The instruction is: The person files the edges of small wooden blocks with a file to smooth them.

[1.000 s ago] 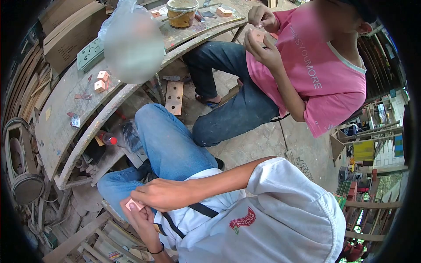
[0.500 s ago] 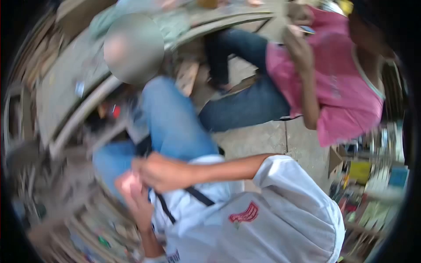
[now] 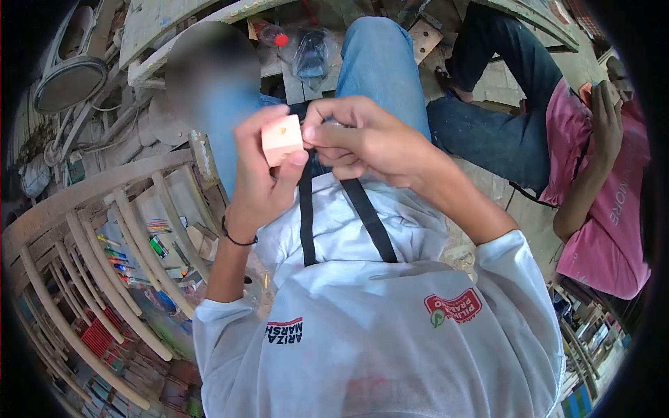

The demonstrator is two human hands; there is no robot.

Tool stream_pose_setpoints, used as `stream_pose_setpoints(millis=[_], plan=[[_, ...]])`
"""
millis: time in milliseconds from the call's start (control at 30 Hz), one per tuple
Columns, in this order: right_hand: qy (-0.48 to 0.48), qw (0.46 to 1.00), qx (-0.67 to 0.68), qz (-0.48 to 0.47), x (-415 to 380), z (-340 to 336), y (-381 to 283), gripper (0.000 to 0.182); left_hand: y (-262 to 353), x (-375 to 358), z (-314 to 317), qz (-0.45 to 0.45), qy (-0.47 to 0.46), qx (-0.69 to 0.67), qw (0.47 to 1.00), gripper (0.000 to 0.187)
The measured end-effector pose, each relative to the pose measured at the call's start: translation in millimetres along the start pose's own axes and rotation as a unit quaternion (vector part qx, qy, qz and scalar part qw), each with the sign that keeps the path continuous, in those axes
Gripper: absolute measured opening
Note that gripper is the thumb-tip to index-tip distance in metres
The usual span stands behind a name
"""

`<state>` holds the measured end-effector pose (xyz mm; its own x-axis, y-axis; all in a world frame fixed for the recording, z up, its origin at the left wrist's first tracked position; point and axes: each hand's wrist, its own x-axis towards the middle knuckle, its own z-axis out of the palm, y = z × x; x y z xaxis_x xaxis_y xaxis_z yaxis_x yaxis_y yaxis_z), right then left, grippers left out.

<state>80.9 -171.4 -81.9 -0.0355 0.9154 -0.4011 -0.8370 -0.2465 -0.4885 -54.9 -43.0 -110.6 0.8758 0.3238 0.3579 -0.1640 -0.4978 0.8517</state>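
Observation:
Between the thumb and fingers of my left hand (image 3: pixel 261 164) is a small pale wooden block (image 3: pixel 282 139) with a round hole or spot on its upper face. My right hand (image 3: pixel 359 136) is just right of the block, its thumb and index finger pinched together near the block's edge. Whatever those fingertips grip is too small to make out. Both hands are above my lap, over black straps (image 3: pixel 366 219) that lie on the white cloth.
At the right sits a person in a pink shirt (image 3: pixel 599 209), holding something small. A slatted wooden bench (image 3: pixel 104 188) stands at the left. Beyond my knees are a red-capped bottle (image 3: pixel 272 33), a plastic bag (image 3: pixel 311 59) and a wooden board with holes (image 3: pixel 422 40).
The view has turned and sharpened. My hands now appear higher and further right, slightly apart, and the block shows clearly in my left hand. The person in pink appears further right.

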Motion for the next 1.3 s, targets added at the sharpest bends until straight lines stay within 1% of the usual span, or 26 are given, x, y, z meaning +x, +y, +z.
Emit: stream_pose_setpoints(millis=[33,67,100,133,167,200,233,267,300,400,500,533,567,600,667,700,733,767,800,1000,1100,1167,1200,1233,1267,1300], plan=[[0.065,0.978,-0.176,-0.087,0.4,7.2,-1.5,0.014,3.5,2.6,0.1,-0.035,0.013,-0.039,0.999,0.040],[0.129,0.915,-0.343,-0.168,0.7,11.1,-0.8,0.013,5.9,3.2,-2.0,-0.037,0.008,-0.037,0.999,0.040],[0.130,0.816,-0.488,-0.283,6.3,6.8,-1.2,0.013,7.5,4.3,-3.2,-0.121,0.000,-0.116,0.986,0.040],[0.130,0.817,-0.486,-0.282,6.0,6.6,-0.8,0.013,8.5,4.3,-3.4,-0.205,-0.007,-0.195,0.959,0.041],[0.140,0.793,-0.511,-0.302,5.0,8.8,-2.3,0.013,7.2,5.2,-0.7,-0.192,-0.005,-0.174,0.966,0.033],[0.147,0.767,-0.537,-0.321,4.9,11.4,-4.6,0.014,9.8,6.2,1.5,-0.193,-0.004,-0.174,0.966,0.033],[0.145,0.767,-0.537,-0.320,5.2,11.7,-5.2,0.014,13.9,8.2,3.0,-0.234,0.003,-0.214,0.948,0.032],[0.138,0.750,-0.563,-0.318,5.4,11.6,-5.3,0.013,16.2,8.6,3.3,-0.274,0.011,-0.254,0.927,0.035],[0.130,0.732,-0.588,-0.317,5.6,11.6,-5.3,0.013,15.6,7.0,2.7,-0.276,0.014,-0.253,0.927,0.035],[0.114,0.721,-0.614,-0.300,5.4,14.5,-2.0,0.013,14.8,3.1,0.2,-0.312,0.018,-0.303,0.901,0.041],[0.104,0.707,-0.636,-0.292,5.6,12.2,2.8,0.012,25.5,6.2,-3.4,-0.346,0.012,-0.339,0.875,0.032],[0.104,0.708,-0.636,-0.291,6.0,12.1,3.9,0.012,28.7,7.9,-4.1,-0.375,0.022,-0.378,0.846,0.031],[0.101,0.678,-0.651,-0.326,6.5,12.4,5.3,0.016,30.9,8.8,-4.4,-0.404,0.033,-0.415,0.815,0.029],[0.098,0.648,-0.664,-0.361,6.4,12.7,6.9,0.021,31.9,9.1,-4.3,-0.406,0.034,-0.416,0.813,0.029],[0.089,0.644,-0.670,-0.358,4.9,13.9,6.9,0.023,31.4,9.0,-4.0,-0.433,0.037,-0.455,0.777,0.030],[0.084,0.639,-0.677,-0.356,4.6,14.3,8.0,0.026,29.2,7.8,-2.4,-0.436,0.040,-0.455,0.776,0.030],[0.082,0.643,-0.675,-0.353,4.9,13.8,10.4,0.026,26.6,6.2,0.3,-0.437,0.045,-0.401,0.804,0.032],[0.077,0.626,-0.686,-0.363,5.7,12.2,11.5,0.027,24.6,5.2,2.4,-0.434,0.048,-0.346,0.830,0.034],[0.074,0.607,-0.698,-0.373,6.2,10.8,11.9,0.028,23.7,4.4,2.9,-0.435,0.050,-0.347,0.829,0.034],[0.090,0.608,-0.686,-0.390,8.7,10.9,21.7,0.028,26.2,3.2,0.2,-0.443,0.031,-0.334,0.831,0.034],[0.115,0.615,-0.697,-0.351,6.7,13.1,25.2,0.025,26.6,0.9,7.4,-0.421,0.073,-0.306,0.851,0.033],[0.128,0.627,-0.684,-0.351,6.6,15.3,27.5,0.025,25.1,-2.8,10.6,-0.367,0.080,-0.250,0.893,0.031],[0.140,0.637,-0.671,-0.353,6.1,16.1,28.5,0.024,26.1,-3.3,13.5,-0.368,0.080,-0.250,0.892,0.031],[0.140,0.637,-0.672,-0.352,5.4,16.5,29.7,0.024,27.7,-3.7,17.1,-0.349,0.099,-0.203,0.909,0.030],[0.148,0.663,-0.651,-0.339,4.5,16.8,31.3,0.018,28.7,-4.5,19.3,-0.330,0.118,-0.155,0.924,0.029],[0.156,0.687,-0.630,-0.327,3.4,16.9,32.3,0.013,26.1,-6.0,21.0,-0.330,0.118,-0.156,0.923,0.029]])
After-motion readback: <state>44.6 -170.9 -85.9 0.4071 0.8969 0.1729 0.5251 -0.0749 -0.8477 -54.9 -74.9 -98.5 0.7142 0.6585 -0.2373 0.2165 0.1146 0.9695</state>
